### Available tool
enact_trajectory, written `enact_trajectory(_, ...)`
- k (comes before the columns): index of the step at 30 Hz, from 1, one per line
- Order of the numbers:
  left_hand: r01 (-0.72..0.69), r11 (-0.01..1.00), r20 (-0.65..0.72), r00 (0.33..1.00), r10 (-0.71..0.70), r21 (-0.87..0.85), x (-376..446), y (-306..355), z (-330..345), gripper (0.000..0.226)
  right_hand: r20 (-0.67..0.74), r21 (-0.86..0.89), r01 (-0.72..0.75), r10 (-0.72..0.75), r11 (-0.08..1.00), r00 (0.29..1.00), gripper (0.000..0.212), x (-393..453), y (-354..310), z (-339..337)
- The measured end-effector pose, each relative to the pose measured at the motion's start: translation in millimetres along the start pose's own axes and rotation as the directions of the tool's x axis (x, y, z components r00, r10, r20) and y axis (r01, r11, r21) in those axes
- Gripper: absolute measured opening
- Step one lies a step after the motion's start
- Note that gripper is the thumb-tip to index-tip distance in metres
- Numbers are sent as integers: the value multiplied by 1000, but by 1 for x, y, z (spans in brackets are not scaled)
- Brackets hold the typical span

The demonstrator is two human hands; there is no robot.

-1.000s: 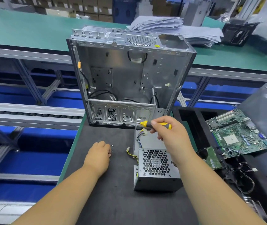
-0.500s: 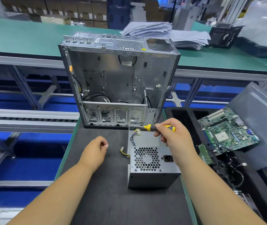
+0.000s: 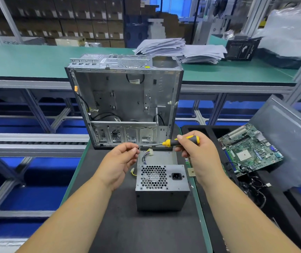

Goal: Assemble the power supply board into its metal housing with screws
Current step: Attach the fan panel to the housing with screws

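A grey power supply unit [image 3: 161, 187] with a honeycomb fan grille and a socket stands on the dark mat [image 3: 120, 225], its coloured cables [image 3: 147, 155] at the far end. Behind it the open metal computer case [image 3: 126, 99] stands upright. My right hand [image 3: 199, 156] grips a yellow and black screwdriver [image 3: 179, 141] whose shaft points left. My left hand [image 3: 120, 161] is raised with its fingertips pinched at the screwdriver's tip; whatever it pinches is too small to make out.
A black foam tray [image 3: 255, 207] on the right holds a green motherboard [image 3: 250, 149], cables and a grey panel [image 3: 288, 139]. Beyond the case runs a green bench [image 3: 36, 59] with stacked papers [image 3: 179, 49]. A roller conveyor [image 3: 27, 141] lies to the left.
My left hand has lifted off the mat and moved right, up to the screwdriver's tip. My right hand has kept the screwdriver almost in place. The camera has tilted upward.
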State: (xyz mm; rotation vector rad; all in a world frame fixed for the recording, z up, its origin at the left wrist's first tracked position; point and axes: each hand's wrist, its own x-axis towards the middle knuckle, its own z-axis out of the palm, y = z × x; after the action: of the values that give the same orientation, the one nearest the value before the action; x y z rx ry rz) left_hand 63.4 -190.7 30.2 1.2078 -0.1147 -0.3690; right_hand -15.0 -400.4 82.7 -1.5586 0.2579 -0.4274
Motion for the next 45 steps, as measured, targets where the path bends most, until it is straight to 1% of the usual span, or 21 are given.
enact_trajectory(6, 38, 998, 20, 999, -38, -40, -6, -3, 23, 16, 21, -4, 3, -3, 1000, 1000, 16, -7, -1, -20)
enact_trajectory(11, 44, 999, 16, 999, -44, -9, -11, -7, 38, 14, 36, -26, 29, -28, 999, 999, 16, -11, -3, -36)
enact_trajectory(14, 42, 999, 4, 999, -43, 18, -15, -9, 46, 14, 51, -80, 48, -44, 996, 998, 16, -13, -4, -44)
enact_trajectory(17, 50, 998, -44, 998, -48, 48, -19, -12, 57, 13, 77, -126, 52, -42, 991, 996, 13, -16, -5, -55)
enact_trajectory(24, 73, 995, -169, 984, -61, 67, -35, -25, 87, 9, 162, -100, 71, -54, 992, 985, 7, -25, -7, -84)
enact_trajectory(28, 34, 995, -219, 976, -12, 96, -49, -29, 104, 11, 220, -95, 78, -55, 992, 974, 5, -31, -6, -97)
enact_trajectory(31, -26, 990, -236, 970, 58, 136, -62, -29, 112, 16, 244, -102, 82, -55, 991, 968, 6, -33, -6, -105)
enact_trajectory(33, -79, 982, -219, 969, 116, 170, -68, -27, 114, 16, 251, -73, 81, -60, 994, 966, 7, -33, -7, -108)
enact_trajectory(37, -157, 956, -125, 973, 193, 249, -75, -23, 114, 16, 227, 60, 26, -39, 998, 973, 12, -26, -10, -108)
enact_trajectory(41, -213, 923, -58, 968, 243, 321, -72, -16, 106, 19, 197, 149, -25, -5, 989, 980, 13, -17, -10, -100)
enact_trajectory(45, -219, 898, -36, 967, 252, 381, -61, -10, 95, 20, 178, 205, -58, 21, 977, 984, 16, -10, -8, -88)
